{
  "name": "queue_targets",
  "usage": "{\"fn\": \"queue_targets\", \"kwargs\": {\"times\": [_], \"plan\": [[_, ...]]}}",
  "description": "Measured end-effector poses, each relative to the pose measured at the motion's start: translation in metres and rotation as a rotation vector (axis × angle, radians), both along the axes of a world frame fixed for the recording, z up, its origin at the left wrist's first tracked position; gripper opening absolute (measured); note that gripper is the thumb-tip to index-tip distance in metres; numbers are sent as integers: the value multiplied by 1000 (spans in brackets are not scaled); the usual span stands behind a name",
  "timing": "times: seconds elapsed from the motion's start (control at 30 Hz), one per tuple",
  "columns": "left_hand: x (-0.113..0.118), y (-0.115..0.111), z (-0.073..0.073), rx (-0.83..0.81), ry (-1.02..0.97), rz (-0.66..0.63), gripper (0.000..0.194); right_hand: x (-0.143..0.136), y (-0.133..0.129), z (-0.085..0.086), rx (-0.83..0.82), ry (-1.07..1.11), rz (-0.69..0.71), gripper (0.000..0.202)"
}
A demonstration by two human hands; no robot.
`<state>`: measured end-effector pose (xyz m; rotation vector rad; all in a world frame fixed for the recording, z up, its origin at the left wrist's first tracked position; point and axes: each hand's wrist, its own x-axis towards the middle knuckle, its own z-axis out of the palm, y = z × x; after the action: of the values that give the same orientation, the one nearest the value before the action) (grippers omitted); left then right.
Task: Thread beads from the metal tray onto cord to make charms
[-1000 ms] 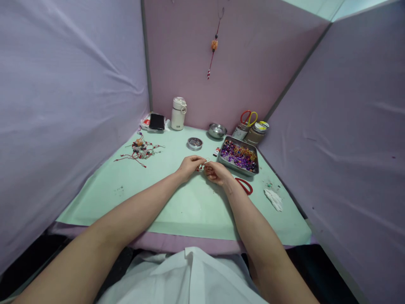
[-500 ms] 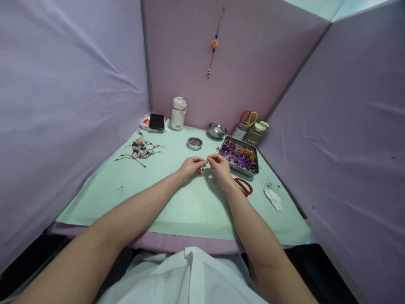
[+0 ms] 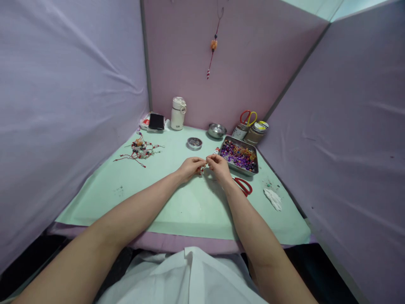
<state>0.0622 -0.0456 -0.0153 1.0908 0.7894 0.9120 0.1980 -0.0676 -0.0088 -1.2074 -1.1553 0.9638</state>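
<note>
My left hand [image 3: 191, 167] is closed in a pinch over the middle of the table, with a small string of red and clear beads [image 3: 201, 170] hanging from its fingers. Close against it, my right hand [image 3: 218, 165] is pinched too, fingertips nearly touching the left ones. What the right fingertips hold is too small to make out. Red-handled scissors [image 3: 243, 186] lie by my right wrist, partly hidden by it. A metal tray [image 3: 243, 172] heaped with purple and orange beads stands just beyond my right hand.
Beaded strands [image 3: 141, 150] lie at the left. Toward the back are a small round dish [image 3: 194, 143], a metal bowl [image 3: 217, 131], a white bottle [image 3: 178, 114], a phone [image 3: 156, 121] and jars [image 3: 255, 134] beside upright scissors [image 3: 248, 118]. A crumpled white cloth [image 3: 272, 199] lies at the right.
Both hands stay pinched together in nearly the same place. The beads under my left hand have shifted very slightly.
</note>
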Motion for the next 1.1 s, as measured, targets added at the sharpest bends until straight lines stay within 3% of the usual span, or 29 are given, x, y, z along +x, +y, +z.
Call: {"fn": "queue_targets", "kwargs": {"times": [0.27, 0.53, 0.87, 1.1], "plan": [[0, 1, 2, -21, -48, 83, 21, 12, 5, -5, -5, -132, 43, 27], [0, -1, 3, -16, -64, 96, 20, 11, 3, -2, -15, -121, 146, 30], [-1, 6, -2, -47, -98, 62, 24, 12, 3, 0, 36, -120, 137, 26], [-1, 4, 3, -27, -55, 152, 24, 10, 0, 4, 29, -223, 79, 20]]}}
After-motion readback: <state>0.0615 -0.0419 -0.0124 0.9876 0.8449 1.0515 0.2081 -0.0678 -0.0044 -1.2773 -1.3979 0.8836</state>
